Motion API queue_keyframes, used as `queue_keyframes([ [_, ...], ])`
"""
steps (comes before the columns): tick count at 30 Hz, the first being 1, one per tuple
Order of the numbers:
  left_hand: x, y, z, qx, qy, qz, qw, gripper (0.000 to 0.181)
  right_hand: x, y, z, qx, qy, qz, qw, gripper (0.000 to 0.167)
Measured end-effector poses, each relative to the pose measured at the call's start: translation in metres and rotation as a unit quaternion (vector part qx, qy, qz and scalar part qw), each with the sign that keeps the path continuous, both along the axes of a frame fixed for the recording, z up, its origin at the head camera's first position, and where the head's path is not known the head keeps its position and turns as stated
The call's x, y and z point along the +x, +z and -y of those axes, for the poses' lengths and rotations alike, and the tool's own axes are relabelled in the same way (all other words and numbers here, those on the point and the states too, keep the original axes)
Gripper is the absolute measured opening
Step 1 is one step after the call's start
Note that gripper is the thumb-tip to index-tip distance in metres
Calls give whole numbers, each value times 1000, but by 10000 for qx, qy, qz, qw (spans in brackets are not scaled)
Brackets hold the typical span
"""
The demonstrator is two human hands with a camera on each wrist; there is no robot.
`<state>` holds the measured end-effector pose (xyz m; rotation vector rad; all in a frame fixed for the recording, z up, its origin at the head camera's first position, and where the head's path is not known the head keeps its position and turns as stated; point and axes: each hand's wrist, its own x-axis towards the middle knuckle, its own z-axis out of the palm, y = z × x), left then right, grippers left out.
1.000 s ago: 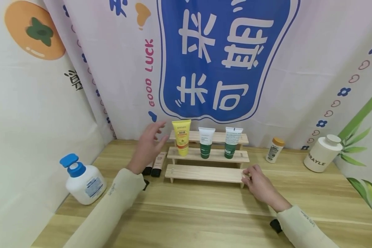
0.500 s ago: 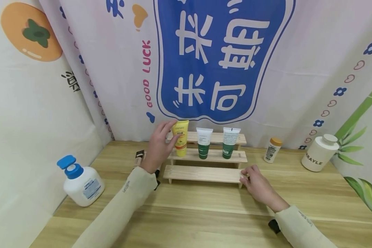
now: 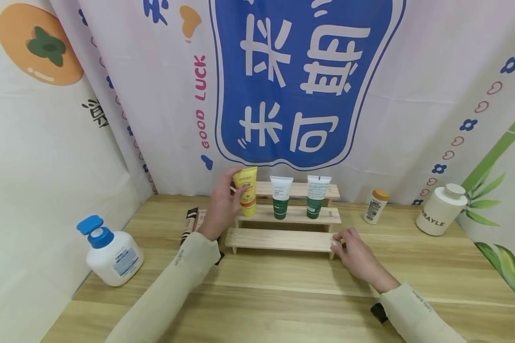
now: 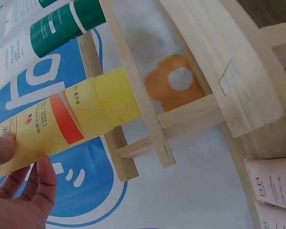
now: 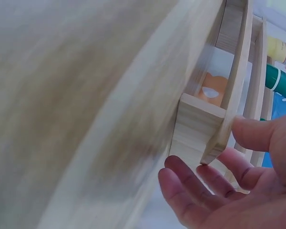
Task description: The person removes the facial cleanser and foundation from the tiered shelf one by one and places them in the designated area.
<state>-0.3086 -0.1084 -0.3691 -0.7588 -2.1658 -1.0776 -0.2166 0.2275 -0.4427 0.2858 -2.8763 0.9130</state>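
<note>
A three-step wooden rack (image 3: 279,239) stands on the table against the cloth backdrop. My left hand (image 3: 221,206) pinches the yellow squeeze tube (image 3: 248,196) near its top, thumb in front and fingers behind. In the left wrist view the tube's cap (image 4: 115,95) meets the middle step. Two white-and-green tubes, one in the centre (image 3: 280,197) and one further right (image 3: 317,196), stand upright on that same step. At the rack's right end, my right hand (image 3: 355,255) grips the lowest step, with the thumb on its top and a finger beneath, as the right wrist view shows.
Pinkish BB tubes (image 4: 274,183) lie left of the rack, partly behind my left arm. A white pump bottle (image 3: 115,259) with a blue top stands at the left. To the right are an orange-capped bottle (image 3: 375,206) and a white jar (image 3: 441,210).
My left hand has moved right to the yellow tube and taken hold of it; the tube leans slightly now. The right hand has stayed at the rack's end. The head view has shifted a little.
</note>
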Motion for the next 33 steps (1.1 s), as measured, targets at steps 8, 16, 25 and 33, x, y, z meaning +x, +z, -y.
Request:
queue_keyframes([
  [8, 21, 10, 17, 116, -181, -174, 9996, 49, -3, 2, -5, -129, -31, -38, 9999, 27],
  [16, 45, 22, 44, -459, -38, 90, 9989, 53, -1, 4, -9, -174, 12, 91, 9998, 23],
  [25, 61, 9, 66, -1469, 347, 1456, 9778, 52, -3, 6, -8, -144, -55, 268, 9995, 24],
  [33, 71, -18, 84, -2081, 710, 3161, 9229, 53, -2, 9, -4, -146, -13, 286, 9995, 24],
])
